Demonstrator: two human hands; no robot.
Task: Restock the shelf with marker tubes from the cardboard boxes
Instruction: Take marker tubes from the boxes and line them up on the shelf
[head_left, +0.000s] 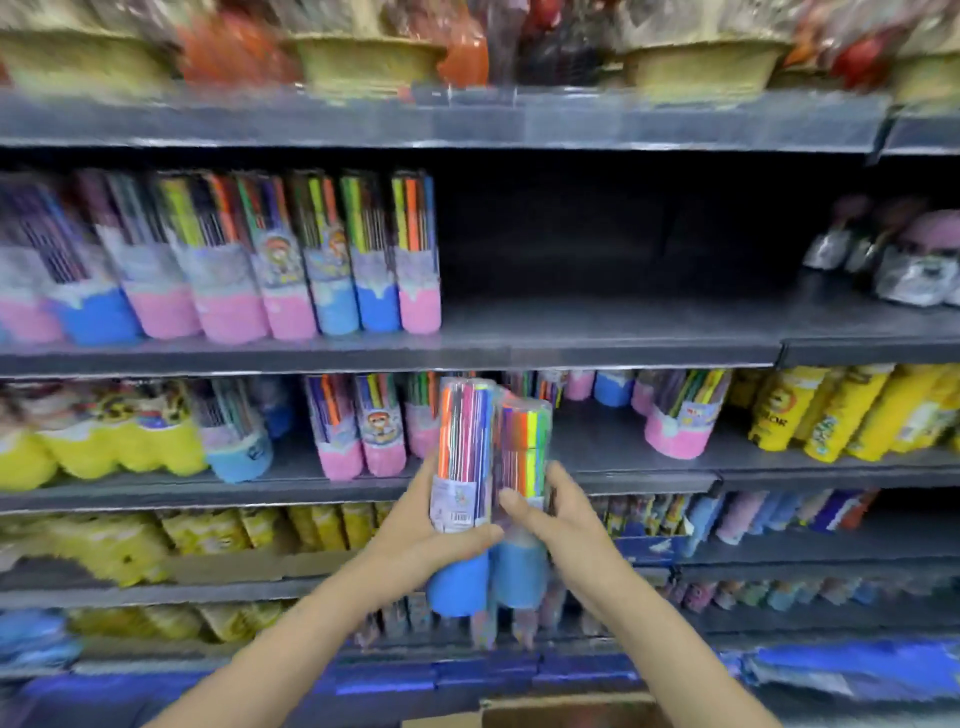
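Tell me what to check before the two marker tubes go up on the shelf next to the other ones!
1. Left tube held firmly: ok. The left hand wraps the left marker tube.
2. Right tube held firmly: ok. The right hand grips the right marker tube.
3. Tubes upright, blue bases down: ok.
4. Room on the shelf: ok. The middle shelf shows a dark gap right of the standing row of tubes.
5. Gap clear all the way back: cannot tell, too dark.
6. More tubes left in the cardboard box: cannot tell, only its edge shows.
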